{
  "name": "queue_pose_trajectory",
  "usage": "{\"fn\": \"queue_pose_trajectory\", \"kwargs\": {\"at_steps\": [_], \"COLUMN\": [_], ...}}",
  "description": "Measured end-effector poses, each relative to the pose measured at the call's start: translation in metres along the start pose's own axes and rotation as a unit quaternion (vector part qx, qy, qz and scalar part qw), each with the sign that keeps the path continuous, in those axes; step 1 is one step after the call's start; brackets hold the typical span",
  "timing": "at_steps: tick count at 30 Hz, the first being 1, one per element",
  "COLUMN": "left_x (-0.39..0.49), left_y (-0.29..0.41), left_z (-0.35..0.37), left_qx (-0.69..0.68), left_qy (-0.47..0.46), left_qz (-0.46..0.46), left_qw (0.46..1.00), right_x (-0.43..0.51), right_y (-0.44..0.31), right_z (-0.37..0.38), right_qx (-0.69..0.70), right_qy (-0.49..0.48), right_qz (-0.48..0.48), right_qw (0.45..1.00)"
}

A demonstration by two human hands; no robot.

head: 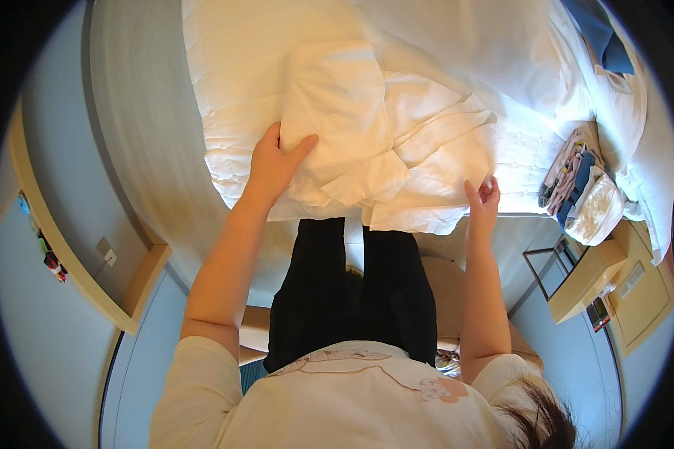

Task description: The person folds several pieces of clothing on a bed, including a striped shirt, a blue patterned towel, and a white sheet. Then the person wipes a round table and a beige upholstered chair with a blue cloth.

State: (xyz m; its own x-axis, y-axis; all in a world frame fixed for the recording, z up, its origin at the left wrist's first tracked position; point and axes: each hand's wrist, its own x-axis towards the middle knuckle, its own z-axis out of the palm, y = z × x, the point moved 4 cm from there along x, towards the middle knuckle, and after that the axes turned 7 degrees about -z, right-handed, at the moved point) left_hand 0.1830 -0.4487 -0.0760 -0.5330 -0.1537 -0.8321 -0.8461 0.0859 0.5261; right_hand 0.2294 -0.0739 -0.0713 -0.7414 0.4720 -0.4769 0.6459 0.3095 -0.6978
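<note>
A white cloth piece (337,106), perhaps a garment, lies partly folded on the white quilted bed cover (236,101) before me. My left hand (278,165) holds its left side, thumb on top and fingers tucked behind the edge. Loose layers (438,134) of the cloth spread to the right, with creases and overlapping edges. At their lower right edge is my right hand (483,199), thumb and fingers bent and touching the fabric. Whether it pinches the cloth is unclear. The cloth's lower flap (415,219) hangs at the bed's near edge, above my black trousers (354,292).
Folded clothes (581,179) are stacked at the bed's right edge. Beside them stands a wooden bedside cabinet (590,275) with an open-looking dark frame (550,272). A wooden ledge (67,224) runs along the left, near a wall socket (106,251). White bedding (483,39) is heaped beyond the cloth.
</note>
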Motion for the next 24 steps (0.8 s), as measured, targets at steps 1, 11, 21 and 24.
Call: {"fn": "queue_pose_trajectory", "kwargs": {"at_steps": [1,11,21,24], "left_x": [-0.002,-0.04,-0.025,-0.023], "left_y": [0.0,-0.021,-0.037,0.013], "left_z": [0.001,0.031,-0.019,-0.032], "left_qx": [-0.027,-0.094,-0.098,0.057], "left_qy": [-0.025,-0.099,-0.023,0.148], "left_qz": [-0.011,-0.029,-0.026,0.205], "left_qw": [0.999,0.99,0.995,0.966], "right_x": [-0.003,-0.06,-0.132,-0.142], "right_y": [0.005,-0.155,-0.125,-0.106], "right_z": [-0.004,0.04,0.203,0.199], "right_qx": [0.058,-0.132,-0.237,-0.214], "right_qy": [-0.06,-0.267,-0.279,-0.311], "right_qz": [0.035,-0.207,-0.294,-0.315], "right_qw": [0.996,0.932,0.883,0.871]}}
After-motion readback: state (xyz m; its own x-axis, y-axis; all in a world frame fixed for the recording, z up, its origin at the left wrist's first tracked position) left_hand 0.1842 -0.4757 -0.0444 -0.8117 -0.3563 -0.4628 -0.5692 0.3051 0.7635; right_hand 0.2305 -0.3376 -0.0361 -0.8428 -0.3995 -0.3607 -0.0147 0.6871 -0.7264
